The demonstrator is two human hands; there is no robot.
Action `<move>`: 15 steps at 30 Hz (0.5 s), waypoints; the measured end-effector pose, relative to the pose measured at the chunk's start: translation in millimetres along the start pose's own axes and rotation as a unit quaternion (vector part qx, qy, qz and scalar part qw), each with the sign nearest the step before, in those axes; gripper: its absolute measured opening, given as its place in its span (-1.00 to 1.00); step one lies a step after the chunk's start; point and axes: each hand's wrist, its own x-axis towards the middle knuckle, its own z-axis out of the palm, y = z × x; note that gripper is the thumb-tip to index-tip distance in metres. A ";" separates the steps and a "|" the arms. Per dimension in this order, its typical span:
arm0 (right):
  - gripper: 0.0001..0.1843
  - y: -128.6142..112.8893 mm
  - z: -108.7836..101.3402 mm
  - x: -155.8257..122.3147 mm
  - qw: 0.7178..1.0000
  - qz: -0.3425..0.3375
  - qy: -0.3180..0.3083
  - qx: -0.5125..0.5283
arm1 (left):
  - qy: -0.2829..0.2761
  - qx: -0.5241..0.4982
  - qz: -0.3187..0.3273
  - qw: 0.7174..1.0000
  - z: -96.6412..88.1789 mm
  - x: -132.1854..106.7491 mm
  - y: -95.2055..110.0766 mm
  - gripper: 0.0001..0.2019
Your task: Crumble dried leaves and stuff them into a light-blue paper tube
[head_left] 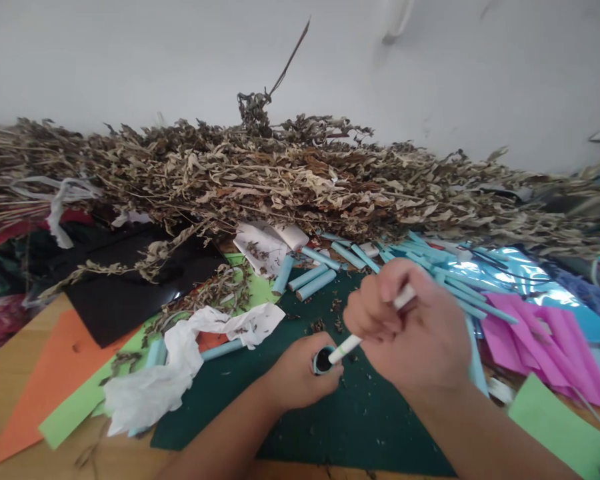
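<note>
My left hand (297, 377) wraps round a light-blue paper tube (322, 372), its open, dark end facing up. In the fist of my right hand (410, 327) is a slim white stick (347, 347) with a faint green band, slanting down to the left. The stick's lower end meets the tube's mouth; I cannot tell whether it is inside. Both hands are above a dark green sheet (220, 413) scattered with dried leaf crumbs (336, 305). Beyond them lie several finished-looking blue rolls (316, 285) with brown ends.
Dried leafy stalks (280, 177) are heaped along the back by the wall. Crumpled white tissue (150, 387), an orange sheet (50, 380) and a black sheet (115, 293) lie left. Thin blue tubes (425, 253), pink paper (540, 340) and green paper (555, 420) lie right.
</note>
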 end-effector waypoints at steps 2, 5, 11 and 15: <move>-0.77 12.0 1.6 -3.3 1.000 0.003 -0.025 -0.005 | 0.005 -0.016 0.018 1.000 0.6 0.6 -1.2 -0.96; -0.82 21.5 0.6 -9.3 0.999 -0.006 -0.046 -0.012 | 0.015 -0.018 0.034 0.999 1.3 1.0 -2.3 -0.96; -0.80 17.0 -2.3 -13.7 0.996 0.004 -0.079 -0.050 | -0.001 0.008 0.050 0.999 -1.1 -0.7 1.4 -0.90; -0.80 11.8 0.2 -11.5 0.993 0.026 -0.096 -0.064 | 0.000 0.030 0.041 0.999 -3.1 -1.6 2.8 -0.86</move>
